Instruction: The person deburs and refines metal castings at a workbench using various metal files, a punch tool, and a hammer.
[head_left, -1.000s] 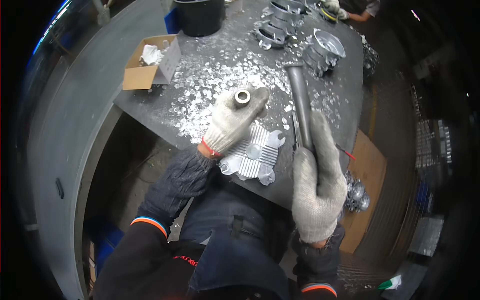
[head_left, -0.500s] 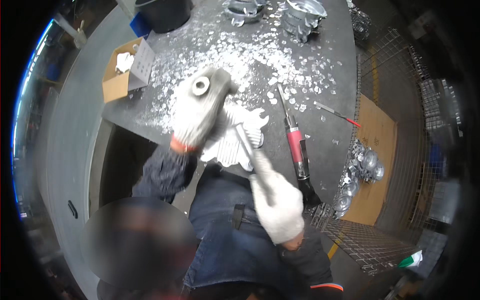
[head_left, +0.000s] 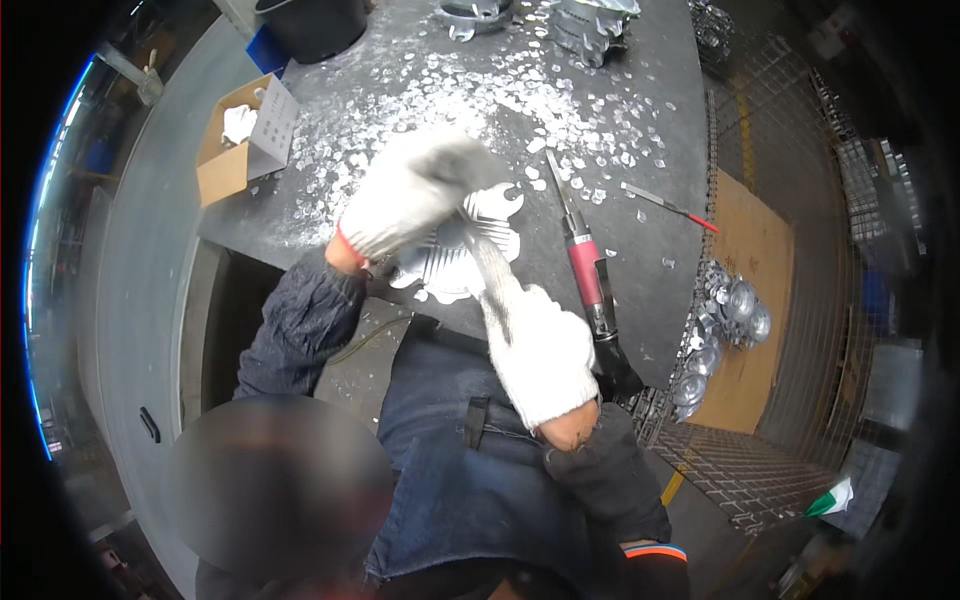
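Since the previous frame, the white-gloved left hand (head_left: pixel 415 190) has swung rightward, closer to the right hand (head_left: pixel 540 355). Now blurred, the left hand sits at eleven o'clock over the finned metal casting (head_left: pixel 446 270), fingers curled; what they grip, I cannot tell. The right, at half past four, is closed around a slim grey tool (head_left: pixel 470 232) pointing to eleven. The casting lies mid-view on the dark table (head_left: pixel 640 300), a pink-bodied power tool (head_left: pixel 585 275) at its three o'clock, metal flakes (head_left: pixel 440 110) at twelve.
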